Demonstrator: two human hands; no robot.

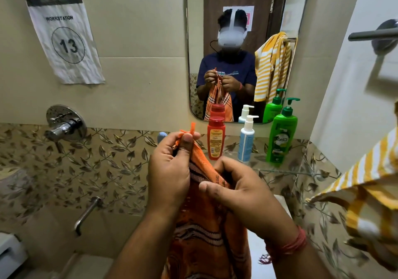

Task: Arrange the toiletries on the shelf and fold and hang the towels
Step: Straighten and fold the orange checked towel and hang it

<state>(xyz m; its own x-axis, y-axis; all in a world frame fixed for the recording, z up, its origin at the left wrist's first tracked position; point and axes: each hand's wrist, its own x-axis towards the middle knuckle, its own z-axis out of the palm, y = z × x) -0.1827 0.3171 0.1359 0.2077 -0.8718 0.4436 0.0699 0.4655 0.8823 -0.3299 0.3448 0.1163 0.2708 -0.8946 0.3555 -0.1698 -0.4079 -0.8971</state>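
At the centre of the frame the left hand (170,169) pinches the orange towel (204,231) by its top corner while the right hand (241,190), just lower, grips the neighbouring edge, so the cloth hangs lengthwise straight down beneath both.

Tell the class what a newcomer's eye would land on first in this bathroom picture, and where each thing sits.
First, the orange towel at centre, hanging down while the left hand pinches its fringed top corner and the right hand grips its edge lower down. Behind them, three bottles stand in a row on the glass shelf under the mirror: red bottle, white pump bottle, green pump bottle. A yellow striped towel hangs at the right edge.
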